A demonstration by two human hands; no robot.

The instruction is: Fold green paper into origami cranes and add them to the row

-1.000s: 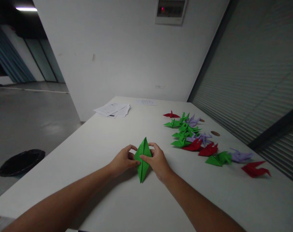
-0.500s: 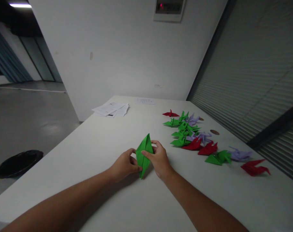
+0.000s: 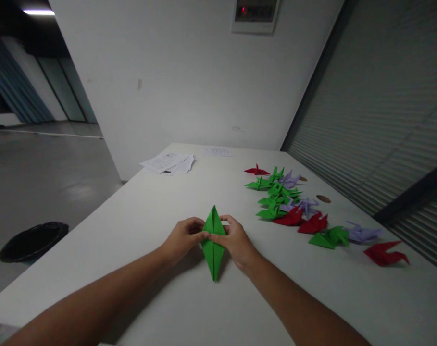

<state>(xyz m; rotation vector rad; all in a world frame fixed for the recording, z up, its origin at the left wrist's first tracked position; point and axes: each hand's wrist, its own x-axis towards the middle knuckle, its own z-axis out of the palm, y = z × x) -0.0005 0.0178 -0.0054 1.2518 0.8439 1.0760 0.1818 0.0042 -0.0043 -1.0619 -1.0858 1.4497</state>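
Observation:
A green folded origami paper, diamond-shaped with a crease down its middle, is held upright between both hands just over the white table. My left hand pinches its left edge, thumb on the front and fingers behind. From the right side my right hand grips it likewise, its thumb lying across the front near the centre. The two thumb tips almost meet at the middle crease. Fingers behind the paper are partly hidden.
Several folded paper cranes in green, purple and red, one a red crane, lie along the table's right side. Loose printed sheets rest at the far left. A black-lined bin stands on the floor left of the table. Blinds run along the right.
The green paper has turned from a tilt to nearly straight. My left hand has shifted from its lower end up to the middle of its left edge.

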